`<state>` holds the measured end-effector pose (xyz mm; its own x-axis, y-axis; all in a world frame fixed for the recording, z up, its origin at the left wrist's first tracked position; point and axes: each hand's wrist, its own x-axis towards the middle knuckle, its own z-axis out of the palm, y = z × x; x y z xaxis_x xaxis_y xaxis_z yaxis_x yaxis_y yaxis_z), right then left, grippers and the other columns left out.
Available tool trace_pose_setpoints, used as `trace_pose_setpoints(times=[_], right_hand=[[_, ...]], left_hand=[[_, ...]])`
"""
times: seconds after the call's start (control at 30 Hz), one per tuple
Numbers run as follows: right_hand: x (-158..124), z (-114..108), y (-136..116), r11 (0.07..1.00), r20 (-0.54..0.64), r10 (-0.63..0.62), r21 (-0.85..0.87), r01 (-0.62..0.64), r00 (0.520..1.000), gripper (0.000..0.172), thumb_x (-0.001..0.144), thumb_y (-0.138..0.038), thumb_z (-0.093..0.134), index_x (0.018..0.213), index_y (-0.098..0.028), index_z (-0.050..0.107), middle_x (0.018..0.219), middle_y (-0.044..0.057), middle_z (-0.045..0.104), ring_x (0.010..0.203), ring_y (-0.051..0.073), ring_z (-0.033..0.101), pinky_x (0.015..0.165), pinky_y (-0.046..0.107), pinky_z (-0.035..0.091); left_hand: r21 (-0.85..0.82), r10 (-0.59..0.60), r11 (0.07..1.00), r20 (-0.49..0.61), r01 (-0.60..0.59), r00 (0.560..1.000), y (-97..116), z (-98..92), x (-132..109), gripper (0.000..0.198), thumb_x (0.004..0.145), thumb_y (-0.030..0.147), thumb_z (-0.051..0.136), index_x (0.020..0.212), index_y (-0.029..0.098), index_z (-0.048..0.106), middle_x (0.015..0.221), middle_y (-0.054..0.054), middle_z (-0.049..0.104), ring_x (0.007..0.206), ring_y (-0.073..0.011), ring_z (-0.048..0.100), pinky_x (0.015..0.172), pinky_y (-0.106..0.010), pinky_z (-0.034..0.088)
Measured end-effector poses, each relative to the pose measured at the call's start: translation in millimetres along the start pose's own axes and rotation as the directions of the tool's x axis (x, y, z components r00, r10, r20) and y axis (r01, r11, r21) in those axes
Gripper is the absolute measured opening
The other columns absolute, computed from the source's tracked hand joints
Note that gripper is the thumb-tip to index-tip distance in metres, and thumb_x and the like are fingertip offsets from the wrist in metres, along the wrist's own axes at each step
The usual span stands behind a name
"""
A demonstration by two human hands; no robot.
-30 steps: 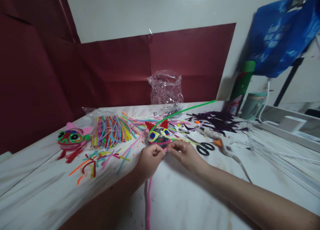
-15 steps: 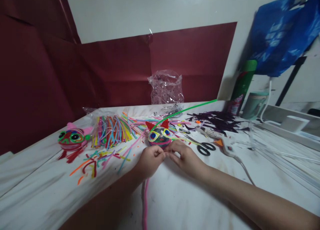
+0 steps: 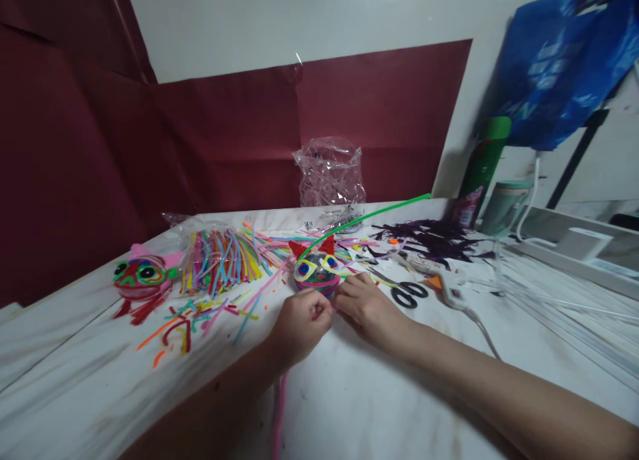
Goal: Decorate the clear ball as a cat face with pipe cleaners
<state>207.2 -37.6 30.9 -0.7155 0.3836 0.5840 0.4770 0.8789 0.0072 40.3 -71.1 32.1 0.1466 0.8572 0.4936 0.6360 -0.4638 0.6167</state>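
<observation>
Cat-faced ball (image 3: pixel 318 275) mid-frame, just beyond left hand (image 3: pixel 302 319) and right hand (image 3: pixel 368 308). Fingers curled narrow; cannot tell what's pinched. Pink strip (image 3: pixel 280 413), lower centre, seemingly being shaped; next move likely calls for steady fingertips.

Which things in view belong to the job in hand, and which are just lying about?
Likely in the job:
red-eared figure, just beyond the left hand and right hand
pink strip, trailing below the left hand

Likely just lying about:
pink-eared figure
bundled colored strips
scissors
glue gun
purple strands
</observation>
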Motion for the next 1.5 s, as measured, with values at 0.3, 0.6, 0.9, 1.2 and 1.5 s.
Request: trace_pose_setpoints(times=[0.3, 0.6, 0.9, 1.2, 1.5], right_hand=[[0.0, -7.3, -4.3, 0.999, -0.028, 0.021, 0.050, -0.020, 0.999, 0.014, 0.087, -0.015, 0.051, 0.082, -0.017, 0.063, 0.077, 0.007, 0.063, 0.077, 0.019, 0.051, 0.070, 0.032, 0.032], [0.1, -7.6, -8.9, 0.999, -0.037, -0.029, -0.035, 0.028, 0.999, 0.021, 0.086, -0.011, 0.049, 0.070, -0.017, 0.062, 0.068, 0.006, 0.060, 0.070, 0.018, 0.046, 0.067, 0.033, 0.029], [4.7, -0.2, -14.4, 0.435, 0.121, 0.581, 0.790, -0.433, 0.805, 0.033, 0.082, -0.046, 0.056, 0.063, -0.019, 0.055, 0.059, -0.002, 0.053, 0.058, 0.013, 0.047, 0.056, 0.026, 0.037], [3.9, -9.3, 0.5, 0.856, -0.123, 0.347, 0.446, -0.261, 0.930, 0.018, 0.087, -0.032, 0.054, 0.085, -0.019, 0.067, 0.079, 0.007, 0.067, 0.075, 0.020, 0.056, 0.072, 0.035, 0.040], [1.8, -8.5, -5.8, 0.978, -0.145, 0.133, 0.178, -0.106, 0.980, 0.024, 0.091, -0.020, 0.045, 0.075, -0.017, 0.062, 0.071, 0.007, 0.062, 0.072, 0.020, 0.050, 0.068, 0.034, 0.033]], left_hand=[[0.188, 0.197, 0.964, -0.015, -0.190, 0.980, -8.4, -3.2, 0.5, 0.018, 0.066, 0.007, 0.050, 0.053, 0.019, 0.045, 0.052, 0.004, 0.045, 0.053, -0.0107, 0.041, 0.055, -0.024, 0.030], [0.208, 0.258, 0.945, -0.003, -0.252, 0.966, -11.6, 0.0, -1.0, 0.016, 0.066, 0.007, 0.049, 0.055, 0.019, 0.048, 0.055, 0.002, 0.049, 0.057, -0.0122, 0.044, 0.057, -0.025, 0.032], [-0.031, 0.087, 0.995, -0.154, -0.093, 0.984, 5.2, -6.4, -2.6, 0.022, 0.079, 0.023, 0.052, 0.057, 0.018, 0.053, 0.054, 0.003, 0.047, 0.053, -0.0106, 0.043, 0.054, -0.023, 0.033], [0.181, 0.254, 0.958, -0.174, -0.222, 0.952, -3.5, -4.9, -0.6, 0.022, 0.082, 0.018, 0.050, 0.059, 0.018, 0.052, 0.056, 0.001, 0.051, 0.057, -0.0121, 0.047, 0.058, -0.024, 0.036], [0.207, 0.386, 0.908, -0.076, -0.364, 0.919, -6.4, -6.3, -0.7, 0.020, 0.083, 0.017, 0.049, 0.066, 0.018, 0.059, 0.064, -0.003, 0.060, 0.065, -0.0151, 0.053, 0.067, -0.028, 0.039]])
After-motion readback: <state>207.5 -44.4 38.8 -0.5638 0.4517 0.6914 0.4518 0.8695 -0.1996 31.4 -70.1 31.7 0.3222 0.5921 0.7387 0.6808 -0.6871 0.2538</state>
